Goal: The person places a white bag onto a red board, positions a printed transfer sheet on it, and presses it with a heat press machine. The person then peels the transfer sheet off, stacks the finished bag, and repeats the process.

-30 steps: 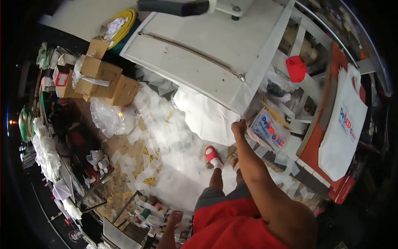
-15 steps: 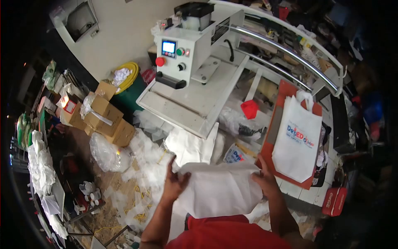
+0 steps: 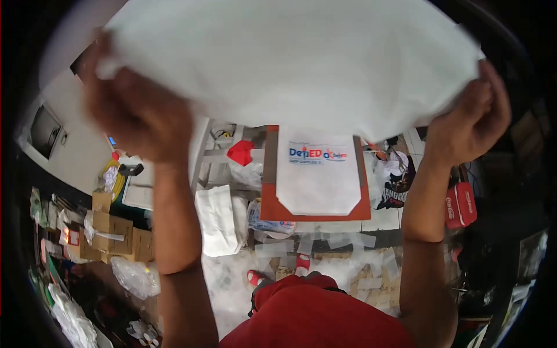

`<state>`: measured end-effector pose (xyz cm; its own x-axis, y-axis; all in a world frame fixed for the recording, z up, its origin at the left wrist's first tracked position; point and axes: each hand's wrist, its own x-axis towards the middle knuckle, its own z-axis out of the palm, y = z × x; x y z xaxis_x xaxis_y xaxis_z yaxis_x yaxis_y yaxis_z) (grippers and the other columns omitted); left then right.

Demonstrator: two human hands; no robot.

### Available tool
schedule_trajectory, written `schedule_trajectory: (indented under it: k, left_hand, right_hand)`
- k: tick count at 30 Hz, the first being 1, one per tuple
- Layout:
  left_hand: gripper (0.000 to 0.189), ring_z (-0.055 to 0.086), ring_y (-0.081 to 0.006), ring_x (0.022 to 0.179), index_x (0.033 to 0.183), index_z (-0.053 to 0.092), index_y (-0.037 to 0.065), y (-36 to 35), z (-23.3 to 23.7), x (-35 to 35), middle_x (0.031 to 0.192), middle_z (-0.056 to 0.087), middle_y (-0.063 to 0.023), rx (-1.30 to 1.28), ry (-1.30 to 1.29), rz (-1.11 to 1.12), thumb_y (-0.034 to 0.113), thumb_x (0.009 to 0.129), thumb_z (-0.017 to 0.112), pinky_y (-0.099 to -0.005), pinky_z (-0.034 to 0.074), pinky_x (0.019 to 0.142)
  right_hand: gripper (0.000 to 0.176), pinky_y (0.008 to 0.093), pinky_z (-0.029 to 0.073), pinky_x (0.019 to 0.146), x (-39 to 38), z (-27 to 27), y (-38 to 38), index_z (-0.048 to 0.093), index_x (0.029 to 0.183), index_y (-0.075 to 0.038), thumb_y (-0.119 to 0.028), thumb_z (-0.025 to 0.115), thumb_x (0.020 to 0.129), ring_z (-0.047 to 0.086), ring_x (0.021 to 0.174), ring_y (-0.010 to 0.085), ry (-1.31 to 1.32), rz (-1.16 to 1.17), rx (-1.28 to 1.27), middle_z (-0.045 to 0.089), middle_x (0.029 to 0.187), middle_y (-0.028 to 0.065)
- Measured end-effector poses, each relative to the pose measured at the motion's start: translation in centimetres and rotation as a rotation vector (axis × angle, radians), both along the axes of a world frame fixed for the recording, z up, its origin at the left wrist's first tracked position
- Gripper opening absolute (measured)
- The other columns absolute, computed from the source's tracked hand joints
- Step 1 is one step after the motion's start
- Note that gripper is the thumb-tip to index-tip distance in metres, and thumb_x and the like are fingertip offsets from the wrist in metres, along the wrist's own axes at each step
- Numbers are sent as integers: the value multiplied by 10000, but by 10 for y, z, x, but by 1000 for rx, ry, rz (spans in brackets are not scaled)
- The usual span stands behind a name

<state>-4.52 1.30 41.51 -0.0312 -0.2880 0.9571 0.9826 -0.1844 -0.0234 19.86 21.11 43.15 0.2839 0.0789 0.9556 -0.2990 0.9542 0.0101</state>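
Note:
A large plain white fabric bag (image 3: 290, 58) is stretched wide across the top of the view, close to the camera. My left hand (image 3: 139, 113) grips its left edge and looks blurred. My right hand (image 3: 470, 119) grips its right edge. Below the raised fabric, a white printed bag with blue and red lettering (image 3: 318, 174) lies flat on a red-orange board (image 3: 268, 206).
A stack of white bags (image 3: 217, 220) hangs beside the board. Cardboard boxes (image 3: 113, 235) and plastic wrap (image 3: 136, 275) sit at left. A red cooler bag (image 3: 461, 203) stands at right. White scraps litter the floor around my red shoes (image 3: 255, 277).
Both hands have lifted the white bag from waist height up in front of the camera and spread it wide. The view has swung from the press machine toward the board.

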Motion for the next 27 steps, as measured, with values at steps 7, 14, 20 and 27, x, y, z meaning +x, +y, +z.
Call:
schedule_trajectory:
  k: [7, 14, 20, 27]
  left_hand:
    - [429, 617, -434, 946, 1309, 563, 94, 119, -371, -8, 1051, 580, -258, -1408, -726, 172, 73, 894, 457, -519, 513, 833]
    - [422, 634, -420, 885, 1327, 551, 146, 97, -391, 41, 1124, 525, -183, -1396, -829, 297, 139, 907, 510, -495, 544, 754]
    - [427, 598, -366, 982, 1331, 555, 135, 99, -387, 44, 1119, 521, -162, -1378, -754, 361, 134, 906, 516, -467, 528, 812]
    - [407, 564, -385, 1033, 1322, 544, 50, 99, -395, 35, 1112, 543, -208, -1261, -811, 304, 102, 920, 506, -458, 496, 859]
  right_hand:
    - [255, 480, 530, 800, -2, -389, 142, 656, 1113, -89, -182, 530, 911, 659, 908, 400, -1354, -305, -723, 681, 925, 225]
    - [270, 459, 502, 759, 23, -412, 77, 641, 1146, -108, -121, 593, 881, 602, 826, 393, -1225, -452, -655, 617, 886, 165]
    - [285, 461, 451, 830, 24, -411, 73, 660, 1131, -117, -87, 611, 852, 523, 932, 332, -1234, -564, -633, 533, 965, 126]
    - [289, 451, 448, 840, 22, -404, 72, 654, 1138, -90, -86, 625, 850, 532, 956, 347, -1159, -512, -702, 541, 986, 154]
